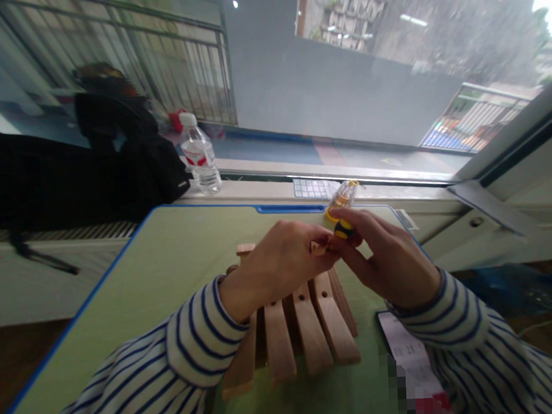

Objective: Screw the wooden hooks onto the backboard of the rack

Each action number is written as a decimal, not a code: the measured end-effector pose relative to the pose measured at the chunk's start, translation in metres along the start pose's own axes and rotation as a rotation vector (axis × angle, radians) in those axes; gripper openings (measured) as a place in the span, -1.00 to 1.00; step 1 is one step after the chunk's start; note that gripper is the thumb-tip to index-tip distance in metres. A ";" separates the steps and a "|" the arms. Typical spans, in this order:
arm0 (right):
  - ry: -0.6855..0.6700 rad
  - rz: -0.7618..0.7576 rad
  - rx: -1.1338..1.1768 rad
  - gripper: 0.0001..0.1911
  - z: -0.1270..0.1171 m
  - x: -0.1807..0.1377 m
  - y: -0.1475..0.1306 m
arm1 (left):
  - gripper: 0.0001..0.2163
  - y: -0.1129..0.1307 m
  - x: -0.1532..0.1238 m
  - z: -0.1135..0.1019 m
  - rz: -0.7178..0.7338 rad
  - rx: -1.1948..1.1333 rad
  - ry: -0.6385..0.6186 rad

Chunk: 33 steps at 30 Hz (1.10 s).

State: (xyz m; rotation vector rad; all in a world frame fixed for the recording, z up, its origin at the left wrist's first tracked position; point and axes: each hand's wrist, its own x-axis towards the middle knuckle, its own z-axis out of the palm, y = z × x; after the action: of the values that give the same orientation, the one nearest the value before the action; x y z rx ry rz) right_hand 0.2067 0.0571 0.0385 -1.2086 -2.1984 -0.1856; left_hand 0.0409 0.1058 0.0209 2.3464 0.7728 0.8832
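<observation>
My right hand (383, 251) grips a short yellow-and-black screwdriver (343, 228) by its handle. Close against it, my left hand (283, 264) has thumb and forefinger pinched at the screwdriver's tip. Whatever lies between those fingers is too small and hidden to name. Beneath both hands sits a wooden piece with several tapered slats (304, 337), fanned side by side like xylophone bars, with round holes showing in some of them. My left wrist and forearm cover part of this piece.
The green table (190, 241) has a blue edge. Beyond my right hand stands a clear container with yellow ends (343, 195). A phone (408, 348) lies by my right sleeve. On the window sill are a water bottle (201, 158), a gridded sheet (309, 188) and a black bag (73, 179).
</observation>
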 end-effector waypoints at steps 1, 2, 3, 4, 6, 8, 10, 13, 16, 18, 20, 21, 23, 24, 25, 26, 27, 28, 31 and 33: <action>0.002 0.005 0.004 -0.65 0.000 0.000 0.000 | -0.86 0.000 0.000 0.000 -0.005 -0.014 -0.006; 0.003 0.010 0.007 -0.66 0.000 -0.001 0.000 | -0.87 0.001 0.000 -0.001 -0.012 -0.026 -0.012; 0.004 0.015 0.006 -0.66 0.001 -0.001 0.000 | -0.87 0.001 0.000 -0.001 -0.016 -0.033 -0.018; 0.005 0.017 0.004 -0.66 0.000 -0.001 0.000 | -0.87 0.001 0.001 -0.001 -0.019 -0.035 -0.024; 0.007 0.019 -0.001 -0.66 0.000 -0.001 0.000 | -0.86 0.002 0.001 -0.002 -0.017 -0.027 -0.033; 0.009 0.018 -0.005 -0.65 -0.001 -0.001 -0.001 | -0.85 0.002 0.000 -0.002 -0.012 -0.016 -0.039; 0.008 0.013 -0.002 -0.65 -0.003 -0.001 -0.001 | -0.85 0.003 0.000 -0.002 -0.008 -0.012 -0.042; 0.007 0.003 0.010 -0.63 -0.004 -0.001 -0.001 | -0.85 0.003 -0.001 -0.003 0.003 -0.007 -0.046; 0.011 -0.005 0.028 -0.61 -0.006 0.000 -0.001 | -0.86 0.003 -0.001 -0.003 0.003 -0.008 -0.048; 0.012 -0.014 0.040 -0.64 -0.006 0.000 -0.001 | -0.85 0.002 -0.001 -0.003 -0.005 -0.008 -0.052; 0.008 -0.021 0.045 -0.68 -0.005 0.001 -0.001 | -0.85 0.002 -0.001 -0.002 -0.006 -0.006 -0.058; 0.006 -0.023 0.042 -0.70 -0.005 0.001 -0.001 | -0.85 0.002 -0.001 -0.002 -0.005 -0.005 -0.058; 0.006 -0.022 0.032 -0.71 -0.004 0.001 0.000 | -0.85 0.001 -0.001 -0.001 0.004 -0.007 -0.051; 0.007 -0.019 0.025 -0.71 -0.003 0.001 0.000 | -0.86 0.001 -0.001 0.000 0.009 -0.009 -0.044; 0.008 -0.017 0.021 -0.70 -0.003 0.000 0.000 | -0.87 0.001 -0.001 0.000 0.014 -0.008 -0.033; 0.009 -0.015 0.018 -0.70 -0.002 0.000 0.000 | -0.88 0.001 -0.001 0.001 0.016 -0.003 -0.020; 0.009 -0.013 0.018 -0.69 -0.002 0.000 0.000 | -0.89 0.001 0.000 0.001 0.017 0.002 -0.007; 0.009 -0.010 0.017 -0.69 -0.001 -0.001 0.001 | -0.89 0.001 0.000 0.002 0.016 0.006 0.001; 0.016 -0.009 0.011 -0.69 0.000 -0.001 0.001 | -0.90 0.002 0.001 0.001 0.005 0.003 -0.004; 0.019 -0.010 0.005 -0.69 0.000 -0.001 0.001 | -0.89 0.002 0.001 0.001 -0.001 -0.004 -0.014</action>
State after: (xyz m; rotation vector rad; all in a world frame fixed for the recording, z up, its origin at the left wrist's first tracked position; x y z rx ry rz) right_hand 0.2080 0.0571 0.0381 -1.1894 -2.1877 -0.1947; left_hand 0.0425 0.1044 0.0224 2.3465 0.7657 0.8669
